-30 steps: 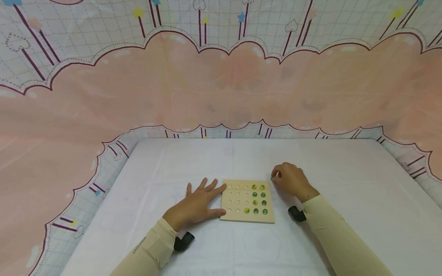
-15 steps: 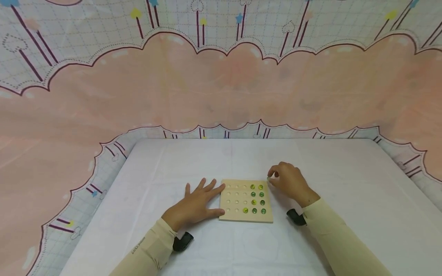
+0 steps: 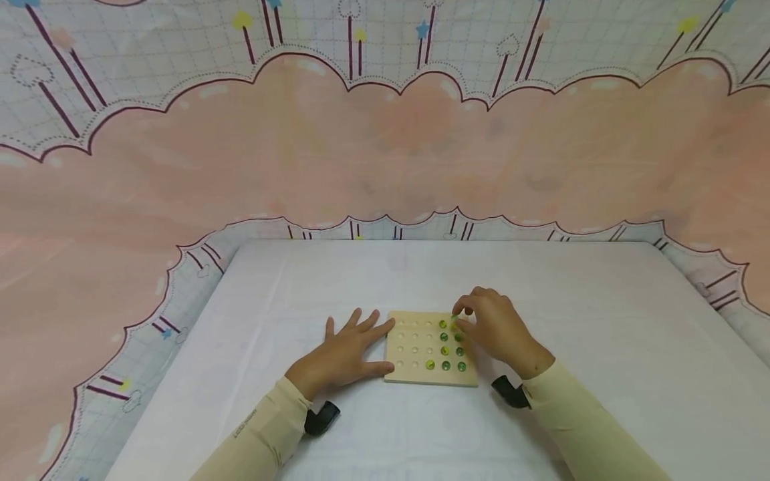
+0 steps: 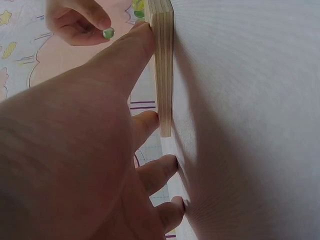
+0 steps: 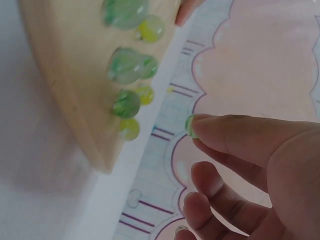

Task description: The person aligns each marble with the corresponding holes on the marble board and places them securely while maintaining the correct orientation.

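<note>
A square wooden board (image 3: pixel 415 379) with rows of round hollows lies on the white table. Green and yellow glass marbles (image 3: pixel 446 365) sit in its two right-hand columns, and one yellow marble is in the front row of the middle column. My left hand (image 3: pixel 339 357) is spread flat, its thumb and index fingertip touching the board's left edge. Between thumb and forefinger my right hand (image 3: pixel 496 327) pinches a green marble (image 5: pixel 190 126), held over the board's far right corner. That hand partly covers the corner hollow's marble in the head view.
White cloth covers the table (image 3: pixel 301 280) around the board. A patterned peach curtain (image 3: pixel 385 153) hangs behind and along the sides. Each wrist carries a small black camera (image 3: pixel 511 392).
My right hand, with the green marble pinched, has moved left from beside the board to over its far right corner. The left hand stays at the left edge.
</note>
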The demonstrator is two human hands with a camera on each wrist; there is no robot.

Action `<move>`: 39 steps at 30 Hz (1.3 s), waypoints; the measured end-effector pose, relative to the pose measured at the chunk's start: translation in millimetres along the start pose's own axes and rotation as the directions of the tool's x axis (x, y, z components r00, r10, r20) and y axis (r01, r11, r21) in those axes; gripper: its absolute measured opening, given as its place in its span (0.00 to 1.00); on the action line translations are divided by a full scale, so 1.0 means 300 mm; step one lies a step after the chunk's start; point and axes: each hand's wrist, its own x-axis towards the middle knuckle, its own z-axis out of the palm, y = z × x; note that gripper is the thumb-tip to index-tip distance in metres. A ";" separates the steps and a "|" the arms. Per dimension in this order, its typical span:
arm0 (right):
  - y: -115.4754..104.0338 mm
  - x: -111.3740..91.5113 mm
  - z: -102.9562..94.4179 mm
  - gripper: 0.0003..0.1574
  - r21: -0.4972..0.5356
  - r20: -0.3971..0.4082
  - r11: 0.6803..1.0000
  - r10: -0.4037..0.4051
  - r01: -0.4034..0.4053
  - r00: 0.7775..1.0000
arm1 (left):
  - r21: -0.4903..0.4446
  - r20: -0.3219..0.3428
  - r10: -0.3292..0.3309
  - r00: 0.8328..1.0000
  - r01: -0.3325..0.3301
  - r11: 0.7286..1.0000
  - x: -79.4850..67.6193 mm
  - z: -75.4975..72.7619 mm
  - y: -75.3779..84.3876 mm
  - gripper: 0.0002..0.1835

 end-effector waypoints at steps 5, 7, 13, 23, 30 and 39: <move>-0.024 -0.014 -0.002 0.06 0.017 -0.002 1.000 -0.022 0.022 1.000 | 0.011 0.004 -0.004 1.000 0.004 1.000 0.007 0.000 0.004 0.45; -0.033 -0.018 0.002 0.06 0.026 0.000 0.999 -0.039 0.039 0.999 | 0.014 0.003 -0.006 1.000 0.006 1.000 0.008 0.000 0.004 0.45; -0.062 -0.031 0.032 0.05 0.030 0.019 0.995 -0.097 0.097 0.995 | 0.008 0.011 -0.009 1.000 0.009 1.000 0.002 -0.001 0.004 0.45; -0.075 -0.042 0.072 0.07 0.055 0.009 0.983 -0.176 0.175 0.984 | 0.026 -0.001 0.002 1.000 -0.002 1.000 -0.002 -0.010 0.011 0.45; -0.073 -0.045 0.094 0.07 0.039 0.007 0.979 -0.199 0.199 0.980 | 0.016 0.009 0.003 1.000 -0.003 1.000 0.002 -0.011 0.008 0.45; -0.078 -0.048 0.103 0.05 -0.028 0.001 0.968 -0.249 0.249 0.968 | 0.020 0.011 -0.001 1.000 0.001 1.000 0.007 -0.013 0.001 0.45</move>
